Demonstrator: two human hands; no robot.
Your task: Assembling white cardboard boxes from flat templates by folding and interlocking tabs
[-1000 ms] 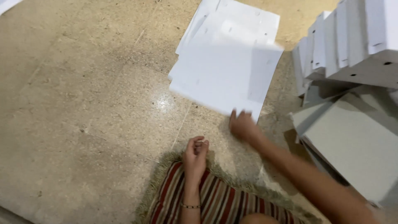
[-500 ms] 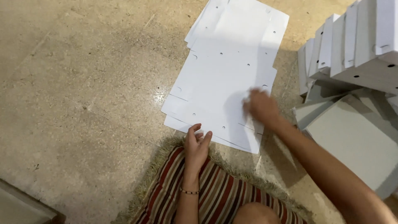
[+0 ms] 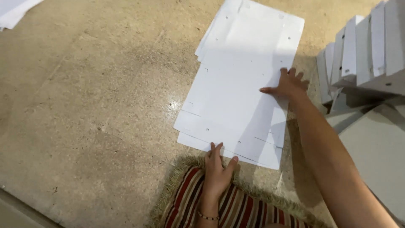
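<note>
A flat white cardboard sheet [image 3: 236,105] with small punched holes and slits lies on the stone floor, on top of other white sheets [image 3: 253,25]. My left hand [image 3: 217,166] rests at the sheet's near edge, its fingertips on the cardboard. My right hand [image 3: 289,84] lies flat with spread fingers on the sheet's right side. Neither hand grips anything.
A striped fringed rug [image 3: 236,202] lies under me at the bottom. Folded white boxes [image 3: 363,50] are stacked at the right, with a grey flat panel [image 3: 375,147] below them. More white sheets [image 3: 12,8] show at the top left corner.
The top white sheet has slid toward me over the stack. My right hand moved from its near edge up onto its right side. My left hand opened and reached forward onto the near edge.
</note>
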